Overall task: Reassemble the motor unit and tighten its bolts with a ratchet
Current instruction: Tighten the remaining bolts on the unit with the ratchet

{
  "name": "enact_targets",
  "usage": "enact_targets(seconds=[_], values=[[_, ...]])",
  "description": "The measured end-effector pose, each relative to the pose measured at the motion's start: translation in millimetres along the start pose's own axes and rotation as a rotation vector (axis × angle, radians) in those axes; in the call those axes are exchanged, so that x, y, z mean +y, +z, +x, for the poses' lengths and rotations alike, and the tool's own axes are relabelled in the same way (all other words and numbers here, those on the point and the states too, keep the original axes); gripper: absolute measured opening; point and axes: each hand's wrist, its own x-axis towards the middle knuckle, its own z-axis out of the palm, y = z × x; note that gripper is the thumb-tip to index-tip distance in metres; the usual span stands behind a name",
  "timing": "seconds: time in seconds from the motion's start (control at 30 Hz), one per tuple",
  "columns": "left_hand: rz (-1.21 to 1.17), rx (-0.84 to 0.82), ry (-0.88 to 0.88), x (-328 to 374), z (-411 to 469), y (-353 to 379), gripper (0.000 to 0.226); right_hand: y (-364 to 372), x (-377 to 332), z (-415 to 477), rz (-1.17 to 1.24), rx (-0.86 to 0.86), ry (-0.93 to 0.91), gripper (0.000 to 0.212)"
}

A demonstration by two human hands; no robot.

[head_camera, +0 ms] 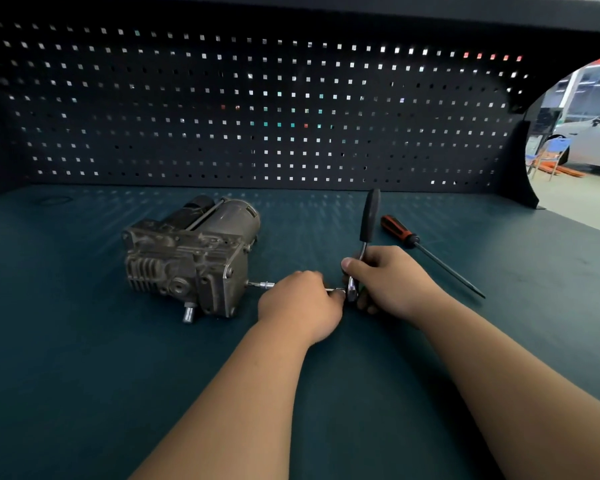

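Just right of the motor unit (191, 258), left hand (300, 303) grips the extension bar (264, 285), right hand (392, 282) the ratchet (369, 216).

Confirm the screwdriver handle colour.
Orange-red and black. The screwdriver handle lies right of the ratchet; head view shows it.

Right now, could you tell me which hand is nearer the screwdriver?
Right. The right hand grips the ratchet just left of the screwdriver; the left hand holds the extension bar farther away.
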Motion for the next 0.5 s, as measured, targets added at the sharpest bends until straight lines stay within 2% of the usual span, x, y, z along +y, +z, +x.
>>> enact_targets(seconds=[0.17,0.23,0.37,0.5], values=[[-0.080,-0.027,-0.013,-2,1,-3,0.038,-25,-1,-20,-0.169,-0.152,-0.153,0.003],[-0.084,-0.026,-0.009,-2,1,-3,0.036,-28,-2,-26,-0.262,-0.181,-0.198,0.013],[-0.059,-0.029,0.017,-2,0,-3,0.037,-24,-5,-25,-0.137,-0.105,-0.162,0.007],[-0.018,-0.036,0.020,-1,1,-2,0.036,-20,-2,-20,-0.042,-0.069,-0.103,0.015]])
